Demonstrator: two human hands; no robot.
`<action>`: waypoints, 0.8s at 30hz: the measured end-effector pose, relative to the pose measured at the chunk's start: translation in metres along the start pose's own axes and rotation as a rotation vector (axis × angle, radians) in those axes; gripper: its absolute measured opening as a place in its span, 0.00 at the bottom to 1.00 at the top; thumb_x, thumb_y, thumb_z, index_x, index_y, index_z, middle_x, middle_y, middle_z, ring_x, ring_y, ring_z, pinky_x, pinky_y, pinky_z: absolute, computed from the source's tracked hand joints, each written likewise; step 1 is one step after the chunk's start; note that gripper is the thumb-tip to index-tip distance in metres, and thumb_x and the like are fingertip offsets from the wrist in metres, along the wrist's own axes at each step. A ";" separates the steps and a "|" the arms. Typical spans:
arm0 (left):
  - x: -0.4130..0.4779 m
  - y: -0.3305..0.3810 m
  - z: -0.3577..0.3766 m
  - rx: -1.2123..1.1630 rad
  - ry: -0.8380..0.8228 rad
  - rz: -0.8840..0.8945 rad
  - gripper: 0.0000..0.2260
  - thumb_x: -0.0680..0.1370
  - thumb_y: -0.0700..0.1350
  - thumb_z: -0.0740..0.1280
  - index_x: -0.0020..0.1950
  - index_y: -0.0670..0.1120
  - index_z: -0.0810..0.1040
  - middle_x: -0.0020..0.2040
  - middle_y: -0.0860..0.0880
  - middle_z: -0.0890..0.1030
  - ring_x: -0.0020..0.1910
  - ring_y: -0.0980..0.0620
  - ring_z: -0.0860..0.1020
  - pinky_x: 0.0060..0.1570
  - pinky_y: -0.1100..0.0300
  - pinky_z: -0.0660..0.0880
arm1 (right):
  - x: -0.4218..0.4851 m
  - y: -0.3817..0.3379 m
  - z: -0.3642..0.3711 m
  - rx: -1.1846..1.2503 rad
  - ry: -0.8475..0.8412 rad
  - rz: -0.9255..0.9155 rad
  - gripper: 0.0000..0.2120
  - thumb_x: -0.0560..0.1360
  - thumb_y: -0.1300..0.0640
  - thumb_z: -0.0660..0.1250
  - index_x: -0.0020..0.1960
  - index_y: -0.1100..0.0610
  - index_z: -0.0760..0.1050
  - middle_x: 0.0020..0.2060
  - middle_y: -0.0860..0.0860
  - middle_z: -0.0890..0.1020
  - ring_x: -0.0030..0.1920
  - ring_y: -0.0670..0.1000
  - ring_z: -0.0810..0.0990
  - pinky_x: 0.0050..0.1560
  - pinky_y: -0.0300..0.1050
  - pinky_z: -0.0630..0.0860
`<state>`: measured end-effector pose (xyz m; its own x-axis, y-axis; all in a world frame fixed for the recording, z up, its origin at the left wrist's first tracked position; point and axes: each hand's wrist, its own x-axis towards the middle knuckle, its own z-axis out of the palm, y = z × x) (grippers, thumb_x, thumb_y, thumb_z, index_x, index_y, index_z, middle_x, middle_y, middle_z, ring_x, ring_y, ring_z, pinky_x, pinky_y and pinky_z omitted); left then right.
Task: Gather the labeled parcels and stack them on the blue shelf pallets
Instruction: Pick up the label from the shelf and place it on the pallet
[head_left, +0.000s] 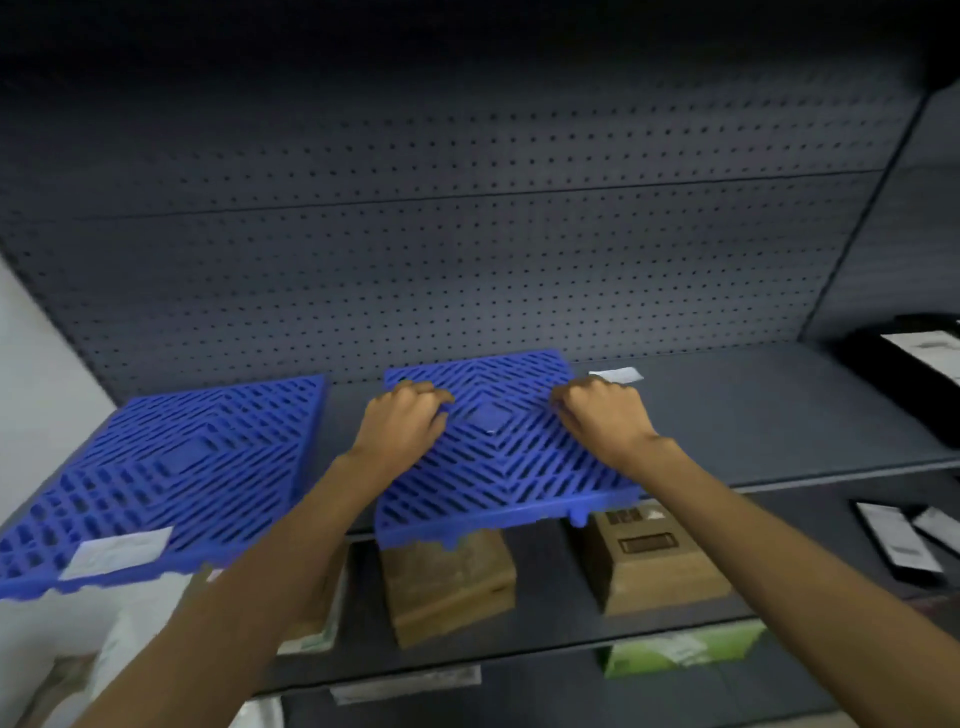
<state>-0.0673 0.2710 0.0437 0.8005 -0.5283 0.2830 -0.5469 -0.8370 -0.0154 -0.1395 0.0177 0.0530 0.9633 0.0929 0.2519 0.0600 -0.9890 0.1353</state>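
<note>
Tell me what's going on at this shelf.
A person's left hand and right hand grip the right blue pallet, fingers hooked in its slats, on the grey shelf. The left blue pallet lies beside it, overhanging the front edge. Neither carries a parcel yet; cardboard boxes sit on the shelf below.

The left pallet, blue slotted plastic with a white label at its near corner, and the matching right pallet lie flat and apart, overhanging the grey shelf above two brown cardboard boxes.
</note>
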 end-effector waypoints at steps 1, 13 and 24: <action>0.012 0.014 0.005 0.000 0.008 0.013 0.14 0.83 0.49 0.60 0.67 0.51 0.77 0.62 0.51 0.80 0.61 0.49 0.77 0.48 0.52 0.78 | -0.002 0.017 0.004 -0.005 -0.007 0.018 0.11 0.82 0.59 0.57 0.60 0.54 0.75 0.49 0.55 0.81 0.47 0.58 0.79 0.35 0.47 0.68; 0.141 0.186 0.060 0.061 0.004 -0.003 0.14 0.81 0.50 0.62 0.66 0.51 0.77 0.60 0.51 0.80 0.60 0.48 0.76 0.50 0.53 0.75 | 0.021 0.192 0.059 0.039 -0.044 0.001 0.15 0.77 0.56 0.61 0.63 0.51 0.74 0.54 0.53 0.81 0.54 0.57 0.80 0.44 0.48 0.73; 0.179 0.212 0.081 0.163 -0.096 -0.055 0.14 0.78 0.50 0.66 0.62 0.51 0.79 0.58 0.50 0.82 0.59 0.47 0.76 0.52 0.53 0.76 | 0.061 0.209 0.091 0.039 -0.054 -0.165 0.16 0.78 0.57 0.63 0.65 0.52 0.75 0.52 0.55 0.82 0.53 0.56 0.80 0.48 0.49 0.76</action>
<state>-0.0199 -0.0122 0.0133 0.8522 -0.4854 0.1954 -0.4608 -0.8731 -0.1594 -0.0445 -0.1941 0.0090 0.9520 0.2491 0.1778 0.2276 -0.9646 0.1329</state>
